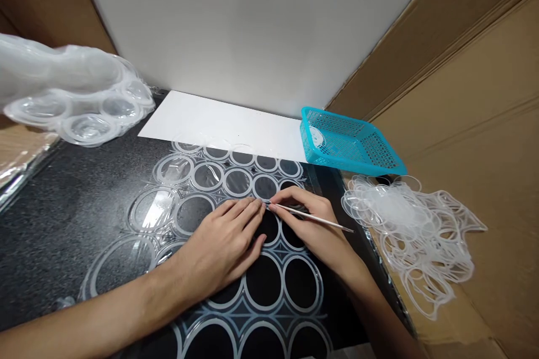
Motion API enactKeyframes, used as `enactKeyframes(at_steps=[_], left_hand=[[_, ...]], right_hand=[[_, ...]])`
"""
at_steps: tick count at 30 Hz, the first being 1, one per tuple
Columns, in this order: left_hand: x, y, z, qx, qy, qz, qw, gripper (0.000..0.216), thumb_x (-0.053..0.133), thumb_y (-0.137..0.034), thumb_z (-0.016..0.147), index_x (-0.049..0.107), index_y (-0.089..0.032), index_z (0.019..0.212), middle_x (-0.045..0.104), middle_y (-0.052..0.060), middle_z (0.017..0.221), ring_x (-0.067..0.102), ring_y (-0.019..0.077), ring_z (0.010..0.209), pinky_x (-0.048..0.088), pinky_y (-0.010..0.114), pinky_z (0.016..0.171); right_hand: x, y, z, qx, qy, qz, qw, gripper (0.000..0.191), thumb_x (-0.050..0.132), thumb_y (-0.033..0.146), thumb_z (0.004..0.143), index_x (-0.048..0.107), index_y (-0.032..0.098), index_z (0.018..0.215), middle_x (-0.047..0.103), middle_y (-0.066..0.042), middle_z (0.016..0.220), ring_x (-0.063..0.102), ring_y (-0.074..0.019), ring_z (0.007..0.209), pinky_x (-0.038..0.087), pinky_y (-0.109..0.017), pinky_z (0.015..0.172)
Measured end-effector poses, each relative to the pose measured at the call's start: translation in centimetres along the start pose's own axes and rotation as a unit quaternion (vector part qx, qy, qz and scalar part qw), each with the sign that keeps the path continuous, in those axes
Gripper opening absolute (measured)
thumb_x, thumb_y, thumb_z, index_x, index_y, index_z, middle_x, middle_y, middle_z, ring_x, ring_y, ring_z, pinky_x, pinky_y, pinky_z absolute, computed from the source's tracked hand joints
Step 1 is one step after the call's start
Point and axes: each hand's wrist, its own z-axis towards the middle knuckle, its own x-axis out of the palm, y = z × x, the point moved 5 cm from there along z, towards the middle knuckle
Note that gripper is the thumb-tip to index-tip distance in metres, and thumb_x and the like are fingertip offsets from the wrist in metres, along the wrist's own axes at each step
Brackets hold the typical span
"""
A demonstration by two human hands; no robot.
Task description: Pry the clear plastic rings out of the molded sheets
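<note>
A translucent sheet [242,311] patterned with rows of pale rings lies on the dark speckled surface. My left hand [229,238] rests flat on it, fingers stretched toward the right and the thumb apart. Pinched between the thumb and fingers of my right hand [309,219] is a thin white stick-like tool [320,217], slim as a pen or craft knife. Its tip meets the sheet just beside my left fingertips; the exact tip is too small to make out. Several rings near the hands are partly hidden under them.
A blue plastic basket [353,143] stands at the back right with a small round white piece [315,136] inside. Loose ring-shaped scraps [404,219] pile up on cardboard at right. Stacked ring sheets [88,95] sit at left. A white board [227,123] lies along the wall.
</note>
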Motion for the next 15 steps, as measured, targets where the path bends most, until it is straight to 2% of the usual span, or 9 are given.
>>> enactKeyframes(at_steps=[10,15], left_hand=[[-0.04,0.02,-0.04,0.000,-0.009,-0.003,1.000,0.046,0.045,-0.028,0.109,0.061,0.000,0.142,0.068,0.019,0.143,0.066,0.0331,0.130,0.054,0.048,0.109],[-0.08,0.14,0.14,-0.003,-0.010,-0.036,0.999,0.045,0.046,-0.027,0.107,0.061,-0.001,0.141,0.068,0.020,0.142,0.067,0.0325,0.130,0.055,0.050,0.110]], right_hand=[[0.18,0.34,0.19,-0.006,0.013,-0.015,1.000,0.006,0.069,0.021,0.100,0.072,0.024,0.097,0.075,-0.001,0.101,0.071,-0.0191,0.093,0.055,-0.031,0.087],[0.88,0.60,-0.34,-0.069,0.032,-0.067,0.995,0.015,0.056,0.019,0.106,0.068,0.026,0.113,0.074,-0.006,0.118,0.070,-0.0234,0.109,0.054,-0.037,0.097]])
